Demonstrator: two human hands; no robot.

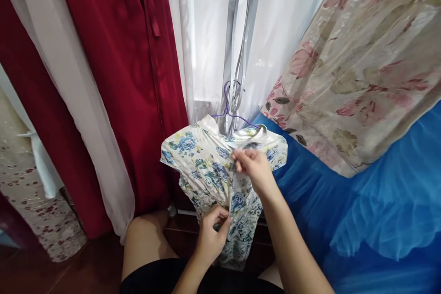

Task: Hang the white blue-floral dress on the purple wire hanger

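Observation:
A white dress with blue and green flowers hangs on a purple hanger in front of me. A seam or opening runs down its middle from the neckline. My left hand is closed in a pinch on the dress fabric, low along that line. Higher up, just below the neckline, my right hand pinches the same line with its fingertips. Whether a small part such as a zip pull is between those fingers I cannot make out.
Grey straps hang behind the hanger before a white curtain. Red drapes are on the left. A pink-flowered cloth and blue ruffled tulle fill the right. My knee is below, over a dark red floor.

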